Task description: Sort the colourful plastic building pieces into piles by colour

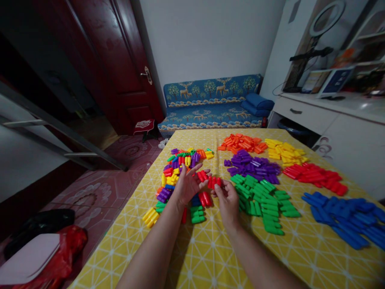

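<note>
My right hand (pixel 227 199) is closed on a red plastic building piece (pixel 214 182) made of bullet-shaped tubes. My left hand (pixel 188 185) is spread with its palm turned up, just left of that piece and over the edge of a mixed-colour pile (pixel 180 160). Another red piece (pixel 205 198) lies below, between the two hands. A green piece (pixel 197 214) rests under my left wrist, and a yellow piece (pixel 150 217) lies to its left. Close to the right hand is a heap of green pieces (pixel 261 198).
Sorted heaps lie on the yellow tablecloth (pixel 216 257): orange (pixel 242 143), purple (pixel 254 166), yellow (pixel 285 151), red (pixel 315 176) and blue (pixel 345 216). A blue patterned sofa (pixel 207 114) stands beyond the table. White drawers (pixel 303 112) are at right, a metal ladder (pixel 60 132) at left.
</note>
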`<act>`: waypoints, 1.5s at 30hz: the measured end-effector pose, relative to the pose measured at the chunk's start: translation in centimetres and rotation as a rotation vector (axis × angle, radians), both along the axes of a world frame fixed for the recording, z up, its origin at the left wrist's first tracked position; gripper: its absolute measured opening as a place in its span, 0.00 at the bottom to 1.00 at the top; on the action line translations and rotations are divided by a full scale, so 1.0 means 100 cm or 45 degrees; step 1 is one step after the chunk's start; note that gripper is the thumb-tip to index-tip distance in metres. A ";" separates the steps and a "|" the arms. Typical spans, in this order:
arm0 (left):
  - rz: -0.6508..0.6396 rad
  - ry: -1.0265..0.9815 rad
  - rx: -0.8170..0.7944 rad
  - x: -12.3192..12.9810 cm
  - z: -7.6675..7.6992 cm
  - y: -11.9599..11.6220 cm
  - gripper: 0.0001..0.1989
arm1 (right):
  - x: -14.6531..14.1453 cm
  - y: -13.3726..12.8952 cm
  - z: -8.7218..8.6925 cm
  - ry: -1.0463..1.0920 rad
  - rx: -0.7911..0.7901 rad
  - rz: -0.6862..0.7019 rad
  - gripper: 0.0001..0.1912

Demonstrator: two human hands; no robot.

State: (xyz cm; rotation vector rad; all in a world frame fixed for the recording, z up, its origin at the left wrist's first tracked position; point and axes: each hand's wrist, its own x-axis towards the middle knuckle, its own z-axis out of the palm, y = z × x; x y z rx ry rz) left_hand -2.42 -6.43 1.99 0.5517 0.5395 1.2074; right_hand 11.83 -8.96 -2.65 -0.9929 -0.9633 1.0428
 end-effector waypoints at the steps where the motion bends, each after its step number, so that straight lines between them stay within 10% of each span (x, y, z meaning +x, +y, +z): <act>1: -0.002 -0.003 -0.002 0.000 -0.001 0.000 0.36 | 0.000 0.000 0.000 -0.003 0.001 -0.009 0.18; 29: 0.237 0.492 0.169 0.014 -0.030 0.006 0.25 | 0.001 -0.008 0.008 -0.186 0.088 0.083 0.15; 36: 0.206 0.526 0.133 0.013 -0.033 0.007 0.24 | 0.135 0.030 0.051 -0.488 0.289 -0.543 0.16; 41: 0.199 0.518 0.143 0.012 -0.036 0.010 0.23 | 0.275 0.062 0.035 -1.143 0.037 -0.689 0.09; 45: 0.183 0.532 0.161 0.012 -0.037 0.010 0.23 | 0.325 0.068 0.019 -1.403 -0.147 -0.663 0.04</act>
